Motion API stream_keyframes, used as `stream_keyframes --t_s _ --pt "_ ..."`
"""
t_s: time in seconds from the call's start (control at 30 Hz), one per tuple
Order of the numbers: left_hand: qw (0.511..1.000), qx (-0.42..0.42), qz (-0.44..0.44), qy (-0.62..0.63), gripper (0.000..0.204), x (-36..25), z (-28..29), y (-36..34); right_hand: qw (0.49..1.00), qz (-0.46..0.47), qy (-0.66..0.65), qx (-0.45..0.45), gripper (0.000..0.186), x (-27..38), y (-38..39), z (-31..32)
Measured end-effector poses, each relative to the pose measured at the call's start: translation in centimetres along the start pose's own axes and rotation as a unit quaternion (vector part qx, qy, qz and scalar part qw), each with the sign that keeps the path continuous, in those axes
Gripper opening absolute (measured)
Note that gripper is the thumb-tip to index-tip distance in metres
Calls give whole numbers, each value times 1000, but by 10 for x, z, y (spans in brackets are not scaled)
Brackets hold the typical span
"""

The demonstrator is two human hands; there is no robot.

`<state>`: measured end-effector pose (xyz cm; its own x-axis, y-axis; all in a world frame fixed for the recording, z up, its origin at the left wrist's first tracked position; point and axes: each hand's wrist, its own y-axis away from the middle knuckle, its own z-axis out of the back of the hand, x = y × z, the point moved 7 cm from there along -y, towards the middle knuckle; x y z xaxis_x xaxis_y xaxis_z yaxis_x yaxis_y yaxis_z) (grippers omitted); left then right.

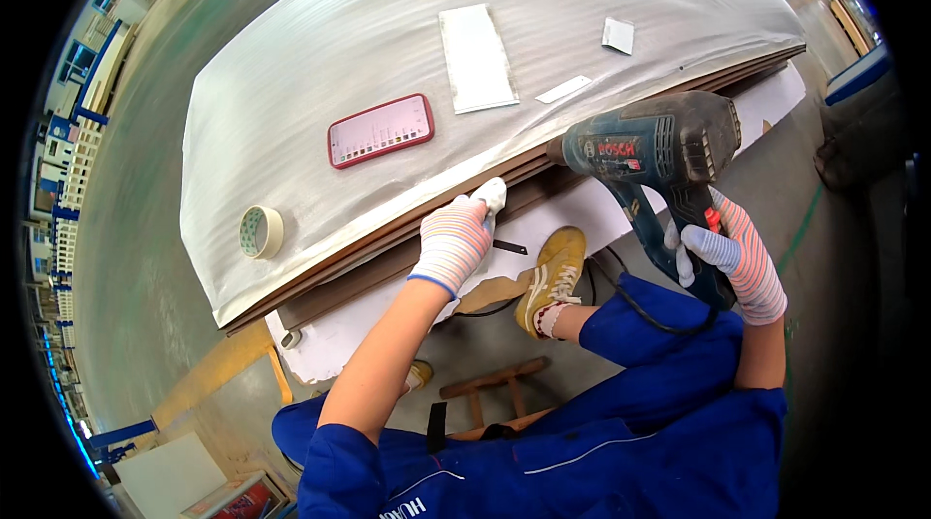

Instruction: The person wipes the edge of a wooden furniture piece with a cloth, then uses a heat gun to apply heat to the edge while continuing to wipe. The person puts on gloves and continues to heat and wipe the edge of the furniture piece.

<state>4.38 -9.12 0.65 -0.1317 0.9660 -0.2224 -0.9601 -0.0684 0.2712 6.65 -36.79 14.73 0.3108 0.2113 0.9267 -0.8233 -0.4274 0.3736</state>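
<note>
My right hand [732,257], in a striped glove, is wrapped round the handle of a dark teal heat gun [635,143]. Its nozzle points left at the edges of a stack of brown boards [388,245]. Against those edges, left of the nozzle, presses my left hand [454,240], gloved too, with its fingers closed. Something white [493,195] shows at its fingertips; whether it is a cloth or part of the glove I cannot tell. White sheeting [281,112] covers the top of the stack. A thin dark strip [510,247] lies just right of my left hand.
On the sheeting lie a red-cased phone [381,131], a tape roll [261,232], a white rectangular sheet [479,58] and two smaller white pieces [619,36]. A black cord [640,313] hangs over my leg. Below are a wooden stool [495,379] and my yellow shoe [555,276].
</note>
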Motion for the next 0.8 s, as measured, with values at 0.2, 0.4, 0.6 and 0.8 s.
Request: stream_keyframes --t_s 0.2,0.4,0.6,0.8 --pt "1000 11 -1 9 19 -29 -3 -19 999 0 -17 -28 31 -8 -1 16" --pt "999 27 -11 25 20 -56 -11 -43 998 -21 -39 -54 33 -10 -2 27" --pt "997 54 -17 57 23 -102 -14 -75 994 -12 -41 -98 29 -6 4 38" --pt "995 77 -7 69 25 -125 -13 -94 989 3 -57 -134 27 -10 5 58"
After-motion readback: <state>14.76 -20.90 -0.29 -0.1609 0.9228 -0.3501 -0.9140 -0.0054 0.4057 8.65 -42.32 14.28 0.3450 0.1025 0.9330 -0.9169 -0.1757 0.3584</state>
